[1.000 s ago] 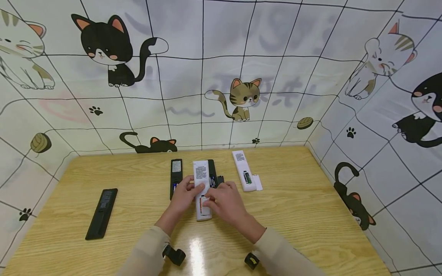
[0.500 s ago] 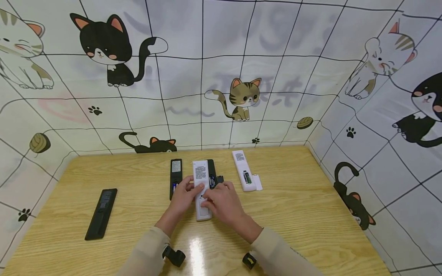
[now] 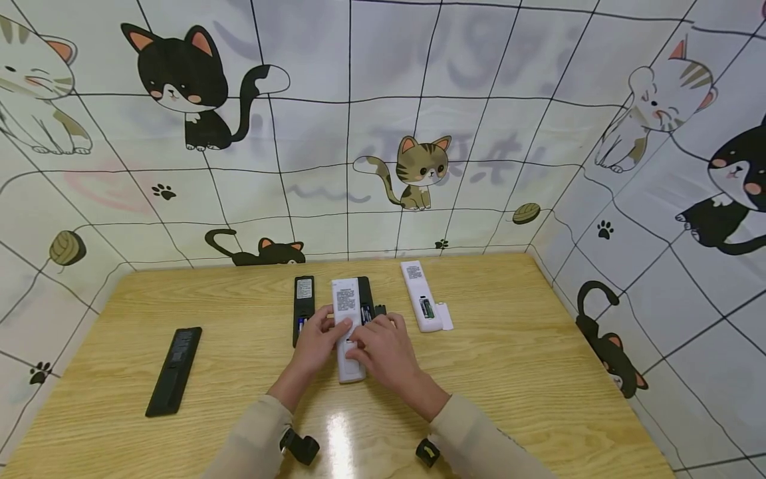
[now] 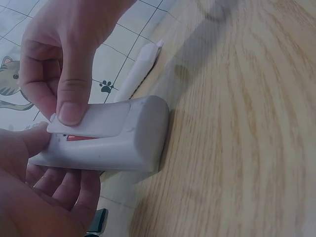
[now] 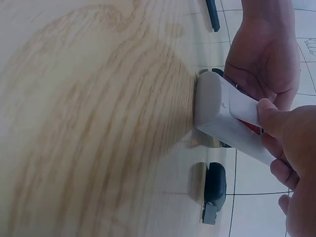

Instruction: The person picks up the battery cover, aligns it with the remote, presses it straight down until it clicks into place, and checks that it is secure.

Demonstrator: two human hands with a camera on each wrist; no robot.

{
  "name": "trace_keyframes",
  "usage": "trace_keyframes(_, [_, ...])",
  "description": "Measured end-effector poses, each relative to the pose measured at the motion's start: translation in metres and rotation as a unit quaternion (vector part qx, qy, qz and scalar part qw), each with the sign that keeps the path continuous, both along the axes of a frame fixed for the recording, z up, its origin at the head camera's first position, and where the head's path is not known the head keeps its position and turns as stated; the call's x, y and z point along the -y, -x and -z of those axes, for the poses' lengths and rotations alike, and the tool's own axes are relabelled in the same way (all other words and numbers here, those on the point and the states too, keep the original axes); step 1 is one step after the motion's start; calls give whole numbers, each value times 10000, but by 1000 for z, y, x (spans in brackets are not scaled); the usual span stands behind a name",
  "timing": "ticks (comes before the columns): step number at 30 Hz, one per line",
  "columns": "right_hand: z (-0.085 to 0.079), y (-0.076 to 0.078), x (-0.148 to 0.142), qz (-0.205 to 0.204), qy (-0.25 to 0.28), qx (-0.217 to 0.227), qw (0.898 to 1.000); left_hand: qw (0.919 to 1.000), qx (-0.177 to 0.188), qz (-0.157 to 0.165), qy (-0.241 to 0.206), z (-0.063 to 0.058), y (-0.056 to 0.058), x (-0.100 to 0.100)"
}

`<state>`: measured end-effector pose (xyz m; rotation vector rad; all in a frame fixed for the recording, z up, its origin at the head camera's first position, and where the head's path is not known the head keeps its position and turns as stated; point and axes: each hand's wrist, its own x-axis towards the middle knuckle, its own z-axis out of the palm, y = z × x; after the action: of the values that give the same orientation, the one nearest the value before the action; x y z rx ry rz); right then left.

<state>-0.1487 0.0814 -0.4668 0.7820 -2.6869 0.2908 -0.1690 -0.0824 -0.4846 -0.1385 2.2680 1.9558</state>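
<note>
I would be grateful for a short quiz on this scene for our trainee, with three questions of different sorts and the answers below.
1. Multiple choice: where is the thumb of the right hand? A: on a black remote. B: on the battery cover of the held white remote. C: on the table.
2. True or false: that cover is closed flush all round.
3. Fill in: the battery compartment of the other white remote is ____.

Key: 1. B. 2. False; something red shows through a gap. 3. Open.
</note>
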Motion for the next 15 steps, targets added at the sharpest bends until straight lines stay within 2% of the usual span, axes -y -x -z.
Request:
trace_keyframes(8, [4,0,2,175,-29,0,9998,10000,-90,2,-6,1,0,0])
trace_keyframes(11, [5,0,2,175,26,-22,9998,9999,-74,68,-37,-8,-3,1])
trace_keyframes(15, [5,0,2,203,56,8,9998,10000,-22,59,-64,-9,-3,0])
